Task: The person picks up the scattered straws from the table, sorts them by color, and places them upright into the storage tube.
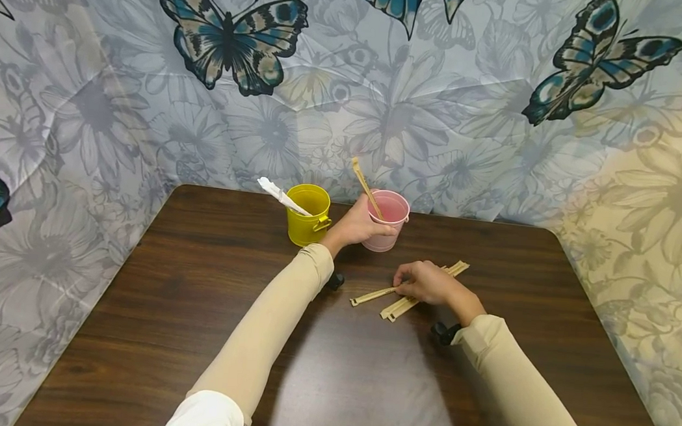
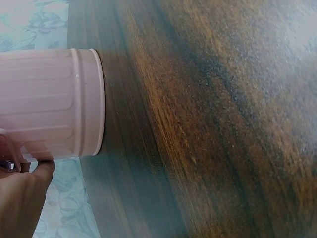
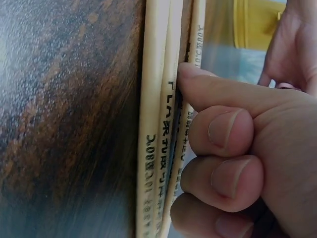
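Observation:
My left hand (image 1: 354,227) grips the side of a small pink bucket (image 1: 381,243) near the table's back edge. One beige paper-wrapped straw (image 1: 362,175) leans up out of that bucket. In the left wrist view the bucket's ribbed wall (image 2: 44,99) and the thumb at its handle show. My right hand (image 1: 430,283) is low over several similar straws (image 1: 457,268) lying diagonally on the table. Its thumb and curled fingers pinch one wrapped straw (image 1: 371,297), set slightly apart from the others. Printed lettering runs along the straws (image 3: 153,99) in the right wrist view.
Left of the pink bucket stands a yellow bucket (image 1: 301,233) with white wrapped sticks (image 1: 280,195) leaning out of it. The dark wooden table (image 1: 165,306) meets a butterfly-and-flower cloth (image 1: 299,126) behind its back edge.

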Demonstrator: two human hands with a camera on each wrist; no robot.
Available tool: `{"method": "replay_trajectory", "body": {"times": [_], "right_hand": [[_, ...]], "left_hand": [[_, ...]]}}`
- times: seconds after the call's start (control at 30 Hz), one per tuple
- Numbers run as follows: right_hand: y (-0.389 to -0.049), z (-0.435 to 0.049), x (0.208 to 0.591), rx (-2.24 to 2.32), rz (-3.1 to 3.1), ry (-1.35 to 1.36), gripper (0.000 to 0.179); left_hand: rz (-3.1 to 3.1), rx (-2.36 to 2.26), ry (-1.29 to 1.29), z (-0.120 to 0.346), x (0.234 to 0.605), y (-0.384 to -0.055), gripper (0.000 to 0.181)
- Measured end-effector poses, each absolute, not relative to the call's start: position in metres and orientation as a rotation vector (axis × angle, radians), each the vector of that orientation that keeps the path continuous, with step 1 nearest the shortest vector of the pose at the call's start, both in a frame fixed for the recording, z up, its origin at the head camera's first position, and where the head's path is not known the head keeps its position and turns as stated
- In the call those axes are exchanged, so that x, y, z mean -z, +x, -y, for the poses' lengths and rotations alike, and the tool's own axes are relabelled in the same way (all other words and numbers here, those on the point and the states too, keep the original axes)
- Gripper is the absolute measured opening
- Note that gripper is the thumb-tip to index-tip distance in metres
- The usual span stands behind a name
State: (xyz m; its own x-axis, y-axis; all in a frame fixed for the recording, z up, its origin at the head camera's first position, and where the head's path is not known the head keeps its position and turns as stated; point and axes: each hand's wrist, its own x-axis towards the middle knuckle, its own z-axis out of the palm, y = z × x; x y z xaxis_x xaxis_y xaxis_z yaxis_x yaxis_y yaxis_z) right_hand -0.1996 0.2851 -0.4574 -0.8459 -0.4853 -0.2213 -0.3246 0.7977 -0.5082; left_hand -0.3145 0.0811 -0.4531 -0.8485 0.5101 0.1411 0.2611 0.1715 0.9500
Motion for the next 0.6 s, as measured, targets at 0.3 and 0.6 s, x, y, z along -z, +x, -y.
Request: {"method": "replay_trajectory", "body": {"times": [0.3,0.6], "right_hand": [[-0.196,-0.284,0.454,0.718,-2.663,-0.699,0.004],[-0.197,-0.285,0.411,1.034,-2.569,-0.623,0.005]], "left_hand": [[-2.235,-1.720,0.719,-0.081,0.454,-0.314,0.088],[-2.249,-1.709,0.728,-0.080,0.452,-0.315,0.088]]}}
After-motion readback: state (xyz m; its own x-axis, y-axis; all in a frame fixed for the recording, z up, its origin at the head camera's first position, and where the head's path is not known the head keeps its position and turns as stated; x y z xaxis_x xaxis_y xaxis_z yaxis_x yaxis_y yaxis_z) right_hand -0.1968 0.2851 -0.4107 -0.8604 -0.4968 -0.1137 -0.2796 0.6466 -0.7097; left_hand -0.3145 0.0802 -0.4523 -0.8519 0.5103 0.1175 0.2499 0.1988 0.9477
